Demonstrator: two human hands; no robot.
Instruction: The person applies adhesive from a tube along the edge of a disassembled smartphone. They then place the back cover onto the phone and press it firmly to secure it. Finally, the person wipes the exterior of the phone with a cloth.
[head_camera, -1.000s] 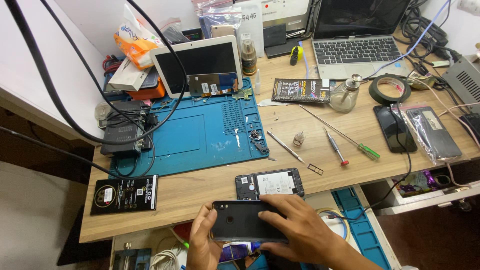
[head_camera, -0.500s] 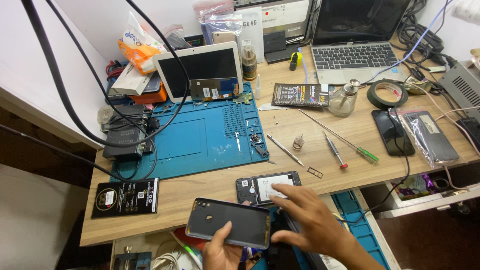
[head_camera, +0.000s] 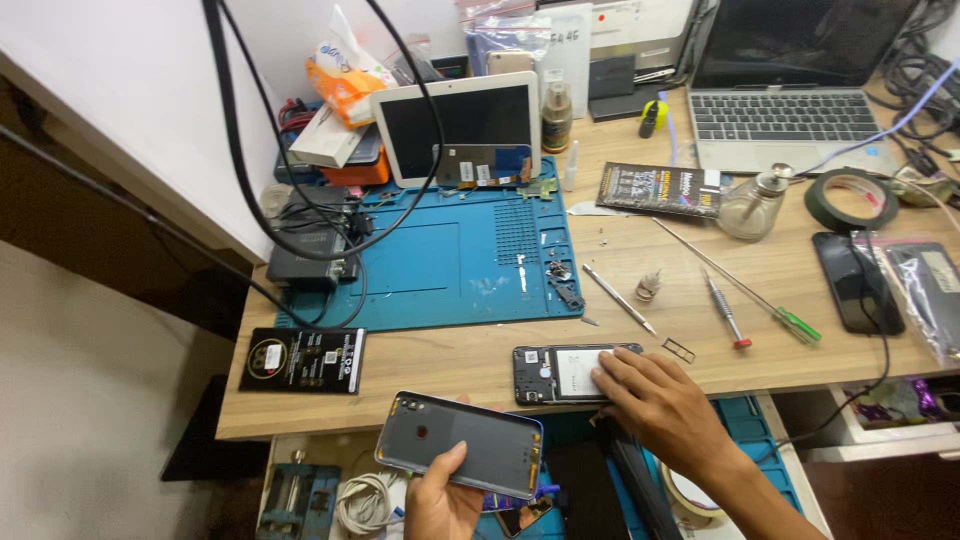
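My left hand (head_camera: 440, 495) holds a dark phone back cover (head_camera: 460, 442) below the desk's front edge, thumb lying on its surface. My right hand (head_camera: 665, 405) rests its fingertips on an opened phone body (head_camera: 555, 372) that lies at the front edge of the wooden desk (head_camera: 450, 360), its white battery facing up. The hand covers the phone's right end.
A blue work mat (head_camera: 450, 265) with small parts, a tablet (head_camera: 460, 130), a laptop (head_camera: 785, 90), a metal pry tool (head_camera: 618, 298), two screwdrivers (head_camera: 740, 285), a tape roll (head_camera: 850, 200), black phones (head_camera: 858, 282) and a black box (head_camera: 303, 360) lie on the desk. Thick cables (head_camera: 225, 130) hang at left.
My left hand has carried the back cover out from under my right hand to the left. My right hand has moved up onto the opened phone body.
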